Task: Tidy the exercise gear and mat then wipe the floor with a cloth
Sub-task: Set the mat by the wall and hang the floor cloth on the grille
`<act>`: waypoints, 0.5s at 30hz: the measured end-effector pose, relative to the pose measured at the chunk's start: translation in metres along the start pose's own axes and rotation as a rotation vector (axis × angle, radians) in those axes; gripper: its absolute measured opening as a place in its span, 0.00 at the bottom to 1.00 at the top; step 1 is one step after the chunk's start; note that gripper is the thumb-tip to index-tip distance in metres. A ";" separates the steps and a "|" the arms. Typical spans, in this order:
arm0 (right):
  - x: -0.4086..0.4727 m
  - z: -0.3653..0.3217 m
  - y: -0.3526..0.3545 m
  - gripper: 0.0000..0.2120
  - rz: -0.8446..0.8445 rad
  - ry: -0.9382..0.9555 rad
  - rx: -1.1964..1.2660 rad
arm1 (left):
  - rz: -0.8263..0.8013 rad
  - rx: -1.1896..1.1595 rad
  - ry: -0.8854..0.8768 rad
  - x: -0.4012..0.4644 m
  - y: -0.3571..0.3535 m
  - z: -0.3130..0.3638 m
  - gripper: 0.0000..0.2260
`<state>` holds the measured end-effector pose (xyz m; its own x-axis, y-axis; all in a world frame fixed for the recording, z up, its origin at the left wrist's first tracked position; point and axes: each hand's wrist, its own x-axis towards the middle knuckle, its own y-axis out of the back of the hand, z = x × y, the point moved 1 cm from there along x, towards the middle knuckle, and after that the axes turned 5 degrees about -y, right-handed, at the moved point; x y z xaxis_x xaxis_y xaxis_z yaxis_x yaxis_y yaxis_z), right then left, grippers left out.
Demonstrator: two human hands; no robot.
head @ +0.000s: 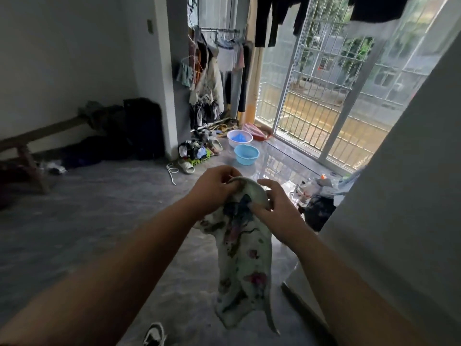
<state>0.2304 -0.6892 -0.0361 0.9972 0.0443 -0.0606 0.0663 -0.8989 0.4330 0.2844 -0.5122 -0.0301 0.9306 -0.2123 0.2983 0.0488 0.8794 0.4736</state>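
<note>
1. The left hand (pixel 214 189) pinches the top edge of a white floral-printed fabric cloth (pixel 243 248), fingers curled closed around its gathered rim.
2. The right hand (pixel 273 208) grips the same cloth just beside the left hand, thumb pressed into the fabric, probably to spread or refold it for wiping.
3. The cloth hangs slack below both hands, well above the grey stone floor (pixel 99 221).
4. Beyond the cloth, a light-blue plastic basin (pixel 247 154) sits on the floor, with a white plastic basin (pixel 239 138) just behind it.
5. No mat or exercise gear shows clearly, so wiping seems the step in hand.
</note>
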 end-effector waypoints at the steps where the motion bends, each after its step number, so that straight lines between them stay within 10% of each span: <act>1: 0.012 -0.006 -0.009 0.21 -0.018 0.038 -0.041 | -0.031 0.034 -0.013 0.009 0.006 -0.002 0.05; 15: 0.258 -0.096 -0.050 0.12 0.206 0.046 -0.070 | -0.430 0.412 -0.076 0.205 0.137 -0.154 0.09</act>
<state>0.4880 -0.5914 0.0131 0.9903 -0.1159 0.0762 -0.1385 -0.8587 0.4933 0.5379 -0.3697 -0.0322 0.8292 -0.5558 0.0596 0.2565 0.4730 0.8429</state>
